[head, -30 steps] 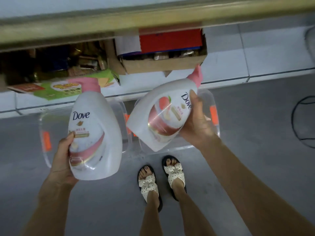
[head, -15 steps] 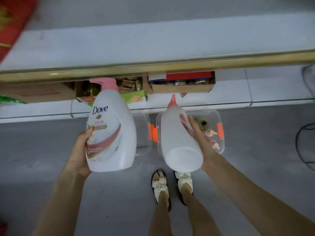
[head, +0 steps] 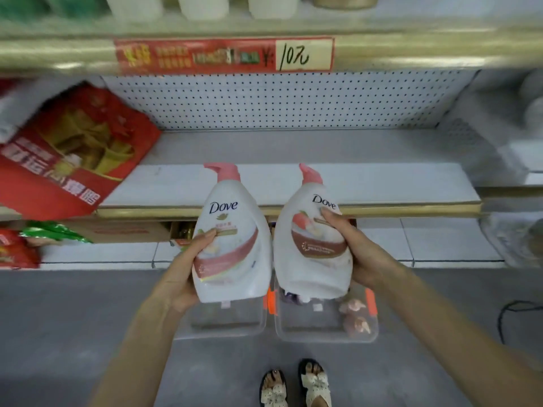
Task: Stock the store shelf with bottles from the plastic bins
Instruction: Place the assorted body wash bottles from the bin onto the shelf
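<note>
I hold two white Dove pump bottles with pink caps, upright and side by side in front of the shelf edge. My left hand [head: 188,268] grips the left bottle [head: 235,239] from its left side. My right hand [head: 364,254] grips the right bottle [head: 311,248] from its right side. Behind them lies the white shelf board [head: 382,183] with a gold front edge, bare in its middle. Two clear plastic bins with orange latches sit on the floor below: the left bin [head: 229,318] looks empty, the right bin [head: 326,327] holds a few small items.
A red gift box [head: 70,154] leans on the shelf's left end. A shelf above carries a red price tag [head: 223,55] and containers. Cardboard boxes [head: 117,230] sit under the shelf. A black cable [head: 505,315] lies on the floor at right. My sandalled feet [head: 296,386] stand behind the bins.
My view has tilted up from the floor to the shelf. Both bottles have risen to the shelf edge, and the right bottle has turned upright with its label facing me.
</note>
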`<action>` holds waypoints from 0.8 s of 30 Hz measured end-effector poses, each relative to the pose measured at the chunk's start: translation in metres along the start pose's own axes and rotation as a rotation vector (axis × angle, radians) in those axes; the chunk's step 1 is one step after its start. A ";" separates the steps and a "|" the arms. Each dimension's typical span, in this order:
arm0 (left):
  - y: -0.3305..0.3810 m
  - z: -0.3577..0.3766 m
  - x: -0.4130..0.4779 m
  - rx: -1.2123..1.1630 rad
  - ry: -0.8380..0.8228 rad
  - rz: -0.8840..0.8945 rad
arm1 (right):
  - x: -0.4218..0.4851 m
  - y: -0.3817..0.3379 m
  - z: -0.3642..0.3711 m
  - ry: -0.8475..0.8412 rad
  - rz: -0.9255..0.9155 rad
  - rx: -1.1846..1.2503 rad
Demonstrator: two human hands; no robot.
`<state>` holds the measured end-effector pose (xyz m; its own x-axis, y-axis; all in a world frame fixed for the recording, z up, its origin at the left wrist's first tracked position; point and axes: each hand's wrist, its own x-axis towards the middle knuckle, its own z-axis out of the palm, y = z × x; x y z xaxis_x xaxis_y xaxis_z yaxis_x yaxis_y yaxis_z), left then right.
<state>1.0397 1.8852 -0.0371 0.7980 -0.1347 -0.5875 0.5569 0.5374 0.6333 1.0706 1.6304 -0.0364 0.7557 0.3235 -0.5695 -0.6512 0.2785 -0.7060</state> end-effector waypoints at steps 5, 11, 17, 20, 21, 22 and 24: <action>0.056 0.034 -0.039 0.156 -0.072 0.092 | -0.035 -0.052 0.026 0.052 -0.152 -0.071; 0.109 0.071 -0.085 0.172 -0.051 0.205 | -0.077 -0.099 0.049 0.075 -0.207 0.000; 0.143 0.094 -0.126 0.067 -0.075 0.316 | -0.109 -0.128 0.058 0.079 -0.237 0.110; 0.158 0.104 -0.142 0.050 -0.086 0.351 | -0.121 -0.148 0.062 0.076 -0.290 0.083; 0.163 0.107 -0.147 0.049 -0.090 0.359 | -0.124 -0.155 0.064 0.071 -0.309 0.074; 0.167 0.110 -0.151 0.051 -0.094 0.363 | -0.127 -0.162 0.066 0.062 -0.328 0.073; 0.174 0.118 -0.157 0.061 -0.103 0.372 | -0.130 -0.174 0.069 0.056 -0.372 0.068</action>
<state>1.0387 1.9017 0.2253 0.9653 -0.0247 -0.2600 0.2352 0.5155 0.8240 1.0809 1.6022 0.1898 0.9427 0.1398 -0.3028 -0.3333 0.4273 -0.8404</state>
